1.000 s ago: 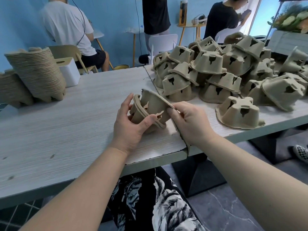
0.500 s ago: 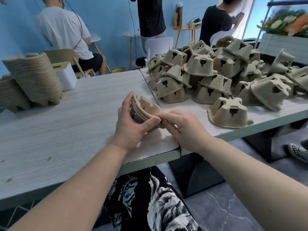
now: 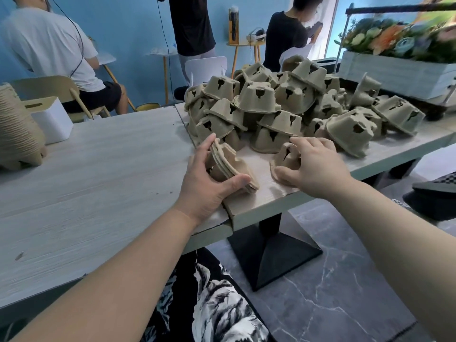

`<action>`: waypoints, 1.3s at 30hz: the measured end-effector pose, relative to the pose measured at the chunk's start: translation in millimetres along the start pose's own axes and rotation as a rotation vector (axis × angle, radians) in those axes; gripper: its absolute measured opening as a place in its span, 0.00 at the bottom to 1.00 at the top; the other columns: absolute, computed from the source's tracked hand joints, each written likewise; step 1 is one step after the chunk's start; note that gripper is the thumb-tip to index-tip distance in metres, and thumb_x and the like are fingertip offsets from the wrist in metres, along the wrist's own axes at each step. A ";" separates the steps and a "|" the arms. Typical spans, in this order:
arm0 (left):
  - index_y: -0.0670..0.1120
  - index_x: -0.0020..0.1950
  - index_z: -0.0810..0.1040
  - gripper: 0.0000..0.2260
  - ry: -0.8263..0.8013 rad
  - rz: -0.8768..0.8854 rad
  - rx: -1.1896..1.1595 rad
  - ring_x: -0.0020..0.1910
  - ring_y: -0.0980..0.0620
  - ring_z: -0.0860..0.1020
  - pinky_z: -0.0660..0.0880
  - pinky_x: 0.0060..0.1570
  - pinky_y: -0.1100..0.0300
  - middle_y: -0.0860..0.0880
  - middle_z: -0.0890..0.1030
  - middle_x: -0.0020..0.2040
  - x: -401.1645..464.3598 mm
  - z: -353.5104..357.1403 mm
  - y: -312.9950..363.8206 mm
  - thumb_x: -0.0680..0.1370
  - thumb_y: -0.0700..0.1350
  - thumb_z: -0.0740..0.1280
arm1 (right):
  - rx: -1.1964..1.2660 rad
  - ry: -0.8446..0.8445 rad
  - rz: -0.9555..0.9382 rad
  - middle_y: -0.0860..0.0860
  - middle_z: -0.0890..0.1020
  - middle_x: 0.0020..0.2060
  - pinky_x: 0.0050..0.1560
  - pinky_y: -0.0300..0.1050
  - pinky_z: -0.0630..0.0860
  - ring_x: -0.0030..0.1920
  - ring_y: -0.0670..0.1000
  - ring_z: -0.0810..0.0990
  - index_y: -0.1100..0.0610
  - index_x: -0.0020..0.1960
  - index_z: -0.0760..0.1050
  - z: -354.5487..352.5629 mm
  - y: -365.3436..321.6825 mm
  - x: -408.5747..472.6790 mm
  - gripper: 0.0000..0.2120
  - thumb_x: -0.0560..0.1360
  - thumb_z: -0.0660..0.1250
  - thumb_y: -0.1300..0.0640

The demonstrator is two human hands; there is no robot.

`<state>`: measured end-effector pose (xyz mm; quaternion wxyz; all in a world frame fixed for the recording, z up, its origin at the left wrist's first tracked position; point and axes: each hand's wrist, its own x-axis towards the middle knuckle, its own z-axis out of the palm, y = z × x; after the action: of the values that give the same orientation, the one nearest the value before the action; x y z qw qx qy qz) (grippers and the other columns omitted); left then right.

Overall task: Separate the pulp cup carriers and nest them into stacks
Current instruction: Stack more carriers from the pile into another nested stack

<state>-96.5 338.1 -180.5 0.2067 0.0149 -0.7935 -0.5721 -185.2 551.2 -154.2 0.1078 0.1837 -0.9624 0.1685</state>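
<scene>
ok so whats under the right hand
A single pulp cup carrier lies upside down on the table, with the right hand gripping it. The hand covers its right half.

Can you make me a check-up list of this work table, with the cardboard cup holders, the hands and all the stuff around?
Surface: two wood-grain tables pushed together.
Job's things: loose pile of pulp cup carriers; small nested stack; single carrier; tall finished stack at far left.
Clutter: white box.
Grippers: left hand grips the small nested stack; right hand curls over the single carrier.
Cables: thin black cord on a seated person's back.
Surroundings: blue wall, three people, chairs, flower planter.
</scene>
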 end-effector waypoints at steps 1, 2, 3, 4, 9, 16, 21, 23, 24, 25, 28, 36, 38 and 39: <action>0.69 0.69 0.63 0.46 -0.006 -0.006 0.023 0.69 0.55 0.71 0.68 0.71 0.50 0.52 0.70 0.70 -0.1 0.3 -0.1 0.54 0.69 0.78 | 0.017 -0.038 -0.006 0.51 0.68 0.70 0.69 0.52 0.62 0.70 0.58 0.59 0.50 0.74 0.61 -0.5 2.1 1.3 0.37 0.70 0.67 0.37; 0.67 0.70 0.63 0.46 -0.008 -0.012 0.041 0.69 0.55 0.71 0.68 0.71 0.51 0.52 0.70 0.69 0.1 0.1 -0.1 0.55 0.67 0.77 | 0.018 -0.059 -0.020 0.50 0.68 0.69 0.68 0.51 0.62 0.69 0.58 0.60 0.49 0.74 0.61 -1.5 2.7 2.7 0.37 0.69 0.68 0.38; 0.66 0.72 0.63 0.47 -0.008 -0.014 0.056 0.69 0.56 0.71 0.68 0.71 0.51 0.52 0.70 0.69 0.5 -0.3 0.0 0.55 0.66 0.77 | 0.008 -0.067 -0.039 0.51 0.69 0.68 0.67 0.51 0.62 0.67 0.58 0.61 0.48 0.73 0.61 -2.6 2.7 4.4 0.37 0.69 0.69 0.38; 0.65 0.72 0.63 0.47 -0.009 -0.015 0.067 0.68 0.56 0.71 0.68 0.71 0.51 0.53 0.70 0.69 0.6 -0.6 0.5 0.55 0.65 0.77 | -0.002 -0.070 -0.057 0.51 0.69 0.67 0.66 0.51 0.63 0.66 0.58 0.62 0.47 0.73 0.61 -4.0 2.2 6.5 0.38 0.68 0.69 0.37; 0.64 0.73 0.63 0.48 -0.005 -0.017 0.084 0.68 0.57 0.71 0.68 0.71 0.53 0.53 0.71 0.68 0.5 1.0 1.1 0.55 0.65 0.77 | 0.013 -0.033 -0.080 0.54 0.70 0.61 0.64 0.49 0.63 0.62 0.58 0.64 0.47 0.74 0.61 -7.1 -4.8 12.4 0.41 0.66 0.72 0.37; 0.63 0.73 0.63 0.49 0.004 -0.014 0.068 0.67 0.57 0.72 0.69 0.70 0.52 0.52 0.71 0.67 0.4 3.3 -1.0 0.55 0.65 0.77 | 0.690 0.273 0.056 0.50 0.72 0.59 0.59 0.41 0.68 0.58 0.48 0.71 0.49 0.72 0.63 -9.6 -25.9 5.7 0.36 0.69 0.73 0.44; 0.67 0.70 0.63 0.47 0.021 -0.014 0.065 0.66 0.54 0.74 0.72 0.68 0.51 0.51 0.72 0.66 -1.2 0.7 -1.5 0.53 0.68 0.78 | 0.925 0.175 0.070 0.45 0.72 0.61 0.60 0.40 0.68 0.62 0.46 0.71 0.48 0.73 0.62 6.8 -50.8 2.3 0.30 0.74 0.68 0.44; 0.67 0.70 0.63 0.46 0.030 -0.020 0.078 0.66 0.54 0.73 0.71 0.68 0.51 0.51 0.72 0.66 -1.4 1.1 -0.6 0.55 0.65 0.78 | 0.964 0.125 0.068 0.45 0.71 0.61 0.56 0.36 0.67 0.61 0.46 0.71 0.47 0.73 0.62 11.4 -56.2 3.0 0.28 0.76 0.66 0.44; 0.68 0.70 0.62 0.45 0.032 -0.021 0.085 0.66 0.54 0.73 0.71 0.68 0.51 0.51 0.72 0.66 -1.5 1.7 -0.2 0.55 0.65 0.78 | 0.978 0.100 0.065 0.45 0.71 0.61 0.57 0.36 0.68 0.61 0.46 0.71 0.46 0.73 0.62 12.8 -57.2 3.4 0.28 0.76 0.66 0.44; 0.68 0.69 0.62 0.45 0.032 -0.021 0.090 0.66 0.54 0.73 0.71 0.68 0.51 0.51 0.72 0.66 -1.0 2.3 -0.3 0.55 0.65 0.77 | 0.996 0.075 0.066 0.44 0.71 0.62 0.60 0.39 0.69 0.61 0.47 0.72 0.45 0.73 0.62 13.2 -56.9 4.6 0.29 0.75 0.66 0.43; 0.68 0.69 0.62 0.45 0.024 -0.026 0.102 0.66 0.53 0.73 0.71 0.68 0.50 0.51 0.72 0.66 1.2 3.0 -1.2 0.55 0.66 0.78 | 1.076 -0.039 0.087 0.47 0.74 0.64 0.64 0.52 0.72 0.61 0.49 0.76 0.40 0.72 0.62 9.9 -46.9 8.9 0.35 0.67 0.68 0.38; 0.68 0.68 0.62 0.43 0.034 -0.018 0.087 0.67 0.54 0.72 0.70 0.69 0.50 0.51 0.71 0.67 -1.6 1.8 -0.9 0.56 0.64 0.77 | 1.024 -0.209 0.069 0.51 0.76 0.49 0.48 0.50 0.78 0.45 0.48 0.77 0.44 0.58 0.71 -7.6 -22.3 10.2 0.15 0.73 0.68 0.53; 0.68 0.68 0.62 0.43 0.029 -0.020 0.072 0.67 0.54 0.72 0.70 0.69 0.50 0.51 0.71 0.67 -2.2 1.4 -1.4 0.56 0.64 0.77 | 0.941 -0.119 0.033 0.50 0.79 0.48 0.41 0.47 0.77 0.42 0.47 0.78 0.49 0.51 0.73 -5.9 -20.5 8.6 0.08 0.73 0.68 0.55; 0.68 0.68 0.62 0.44 0.029 -0.022 0.063 0.67 0.53 0.72 0.70 0.69 0.50 0.51 0.71 0.67 -2.6 1.2 -1.4 0.56 0.64 0.78 | 0.905 -0.078 0.013 0.47 0.81 0.43 0.39 0.45 0.76 0.39 0.47 0.78 0.52 0.47 0.74 -5.3 -20.2 7.1 0.04 0.74 0.68 0.56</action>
<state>-94.9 339.3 -182.9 0.2116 0.0384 -0.8078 -0.5489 -183.0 533.2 -141.7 -0.0207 0.2123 -0.7964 0.5660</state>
